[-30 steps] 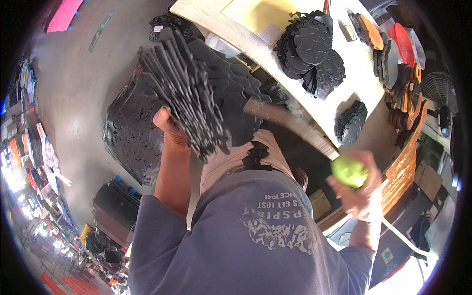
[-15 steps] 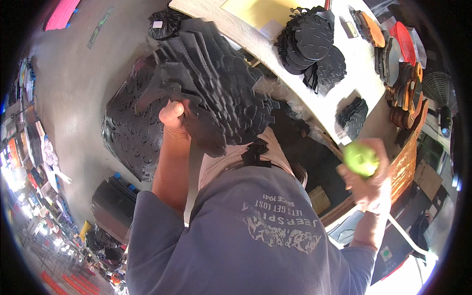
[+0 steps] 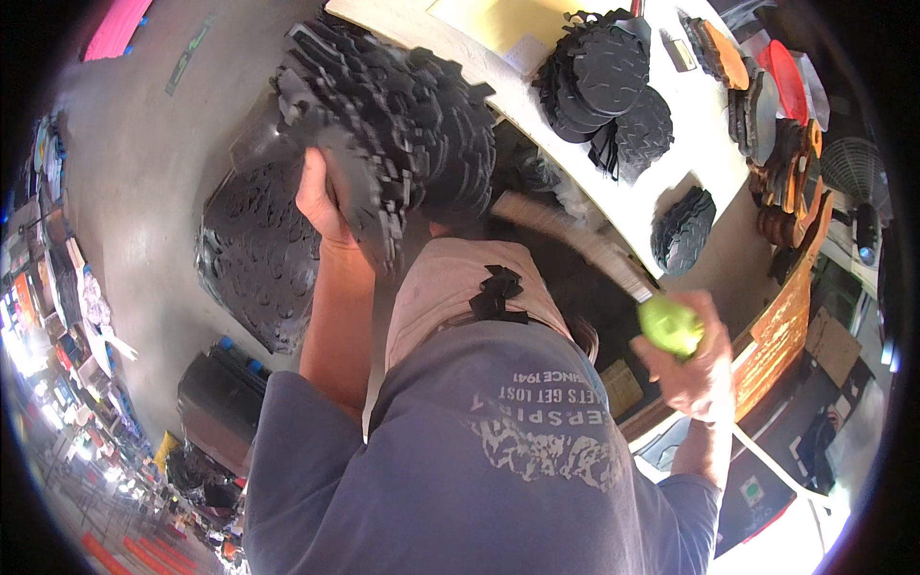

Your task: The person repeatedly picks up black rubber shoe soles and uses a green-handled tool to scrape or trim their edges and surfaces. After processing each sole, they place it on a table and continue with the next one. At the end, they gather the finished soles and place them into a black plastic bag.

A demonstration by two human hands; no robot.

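I see my left hand [image 3: 328, 203], fingers pinching the black stack [image 3: 412, 125], newly swung toward eleven o'clock, edges bared to the brush [image 3: 575, 241] my right hand's [image 3: 690, 374] fingers clasp at four.

A worktable [image 3: 714, 125], stacked black cut pieces [image 3: 436, 134] and a fan [image 3: 850, 172] mark a workshop.

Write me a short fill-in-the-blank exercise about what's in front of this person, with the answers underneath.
1. The left hand holds a fanned stack of pieces coloured ____.
2. The right hand grips a tool by its handle, which is ____.
3. The table has a top coloured ____.
4. The round wire grille at the picture's right belongs to a ____.

Missing words: black; green; white; fan.
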